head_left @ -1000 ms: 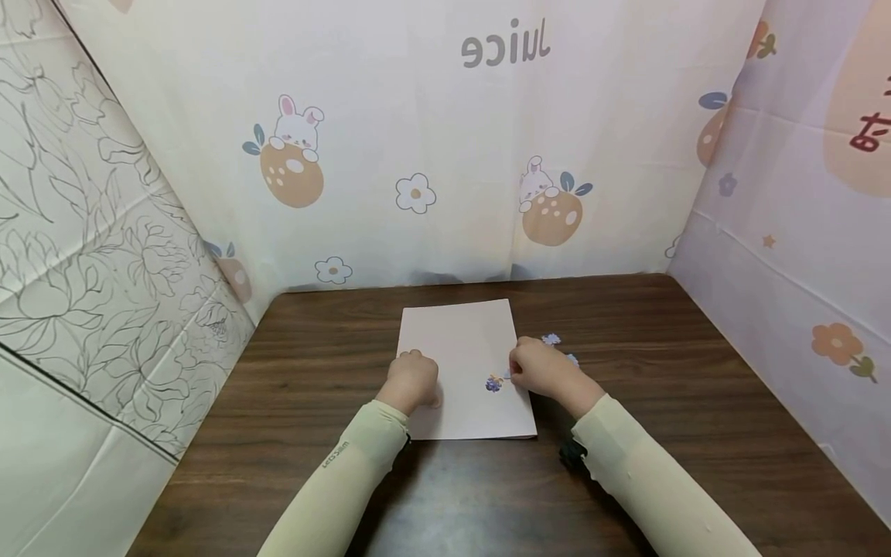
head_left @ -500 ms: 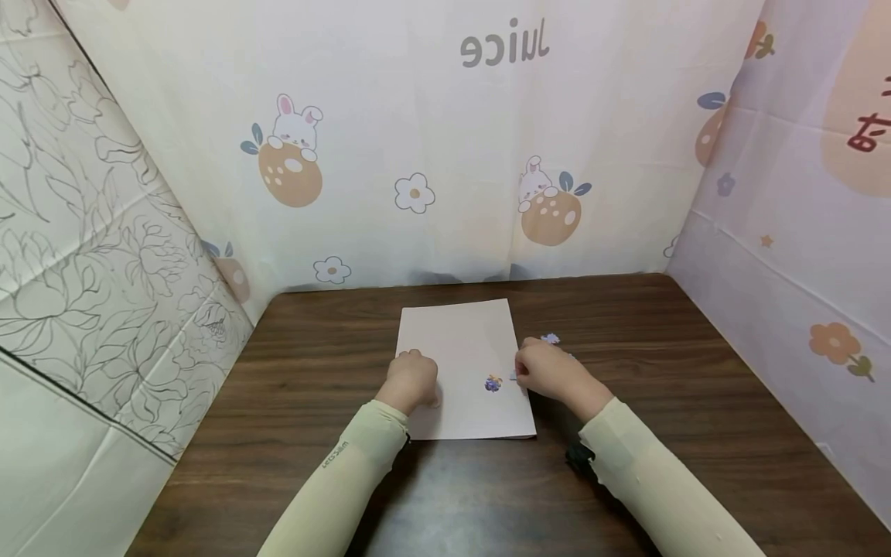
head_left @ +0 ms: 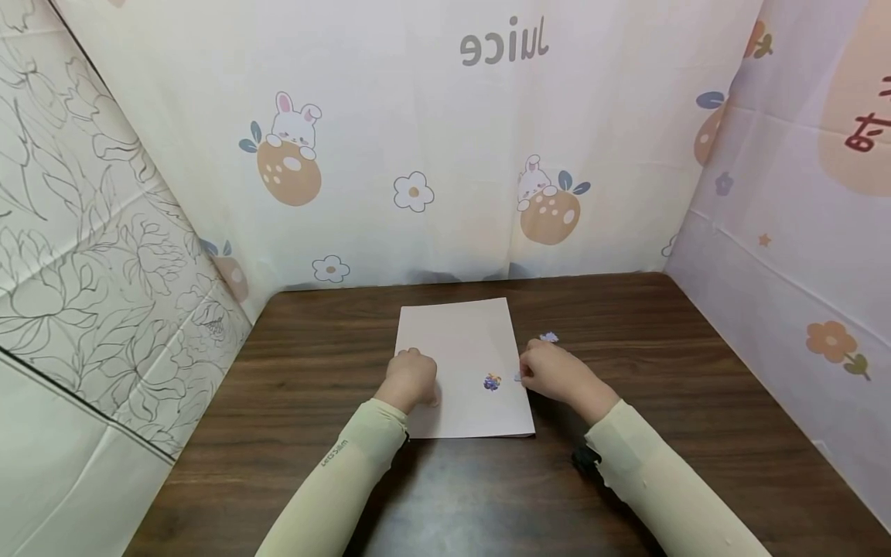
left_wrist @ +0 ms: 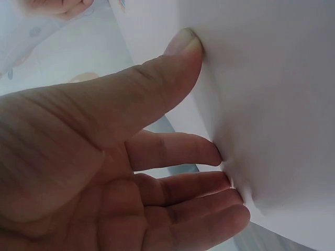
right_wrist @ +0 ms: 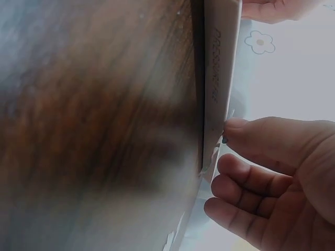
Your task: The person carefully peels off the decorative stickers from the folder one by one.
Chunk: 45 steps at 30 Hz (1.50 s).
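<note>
A flat white pad [head_left: 466,414] lies on the table, with lettering along its side edge in the right wrist view. My left hand [head_left: 411,379] rests on its left part; in the left wrist view, thumb and fingertips press the white surface [left_wrist: 282,94]. A small blue, purple and orange flower-like sticker [head_left: 492,381] sits on the pad's right half. By the pad's right edge, my right hand [head_left: 557,373] pinches a small pale blue sticker [head_left: 518,377], mostly covered by the fingers. In the right wrist view, thumb and forefinger meet beside the pad's side [right_wrist: 217,68].
Another pale blue-violet sticker [head_left: 549,337] lies on the dark wooden table [head_left: 334,333], just beyond my right hand. Printed cloth [head_left: 459,139] hangs behind the table and along both sides. A dark object [head_left: 586,458] sits under the right wrist.
My right hand has moved a little to the right, toward the pad's edge, with the pale blue sticker. The sticker near its knuckles is now covered. The left hand stays in place.
</note>
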{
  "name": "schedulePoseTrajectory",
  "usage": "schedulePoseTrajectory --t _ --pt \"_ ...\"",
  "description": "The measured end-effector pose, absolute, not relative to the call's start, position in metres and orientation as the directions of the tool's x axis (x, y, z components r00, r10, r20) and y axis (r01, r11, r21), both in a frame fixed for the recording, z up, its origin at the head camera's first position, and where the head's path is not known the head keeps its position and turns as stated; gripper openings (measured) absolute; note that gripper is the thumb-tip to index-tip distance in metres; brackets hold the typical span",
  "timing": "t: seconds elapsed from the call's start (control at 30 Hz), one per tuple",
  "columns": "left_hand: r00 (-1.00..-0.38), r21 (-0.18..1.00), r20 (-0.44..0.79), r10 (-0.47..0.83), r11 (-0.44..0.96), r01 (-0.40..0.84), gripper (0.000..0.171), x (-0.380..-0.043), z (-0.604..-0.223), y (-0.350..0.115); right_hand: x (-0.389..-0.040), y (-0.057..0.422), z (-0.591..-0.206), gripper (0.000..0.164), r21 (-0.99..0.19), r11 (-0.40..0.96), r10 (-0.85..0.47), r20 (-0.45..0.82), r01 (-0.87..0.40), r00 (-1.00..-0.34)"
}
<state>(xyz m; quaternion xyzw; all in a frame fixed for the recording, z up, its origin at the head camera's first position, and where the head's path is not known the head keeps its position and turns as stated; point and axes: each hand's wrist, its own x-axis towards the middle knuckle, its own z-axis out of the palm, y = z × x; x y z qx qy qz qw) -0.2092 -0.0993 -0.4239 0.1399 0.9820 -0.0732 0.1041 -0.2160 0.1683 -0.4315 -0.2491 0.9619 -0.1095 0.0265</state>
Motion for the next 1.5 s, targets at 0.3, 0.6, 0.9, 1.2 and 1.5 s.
schedulePoseTrajectory --t 0.3,0.6,0.9,1.2,1.5 --pt "-0.939 -0.115 -0.23 0.258 0.95 0.289 0.037 -0.21 -0.422 -0.099 -0.214 0.173 -0.432 0.025 -0.188 0.843 -0.51 0.024 -0.505 -0.86" --pt "-0.939 -0.105 -0.232 0.254 0.953 0.283 0.039 -0.211 -0.424 -0.098 -0.211 0.177 -0.434 0.02 -0.176 0.858 -0.495 -0.037 -0.482 -0.868" --pt "-0.94 -0.106 -0.232 0.249 0.954 0.279 0.042 -0.211 -0.425 -0.098 -0.209 0.181 -0.434 0.018 -0.2 0.857 -0.495 -0.065 -0.474 -0.867" --pt "-0.94 -0.098 -0.238 0.244 0.957 0.273 0.041 -0.212 -0.425 -0.098 -0.202 0.185 -0.434 0.019 -0.203 0.857 -0.497 -0.079 -0.474 -0.864" --pt "-0.941 -0.088 -0.235 0.243 0.959 0.27 0.042 -0.213 -0.426 -0.098 -0.2 0.191 -0.437 0.023 -0.199 0.851 -0.51 -0.091 -0.486 -0.856"
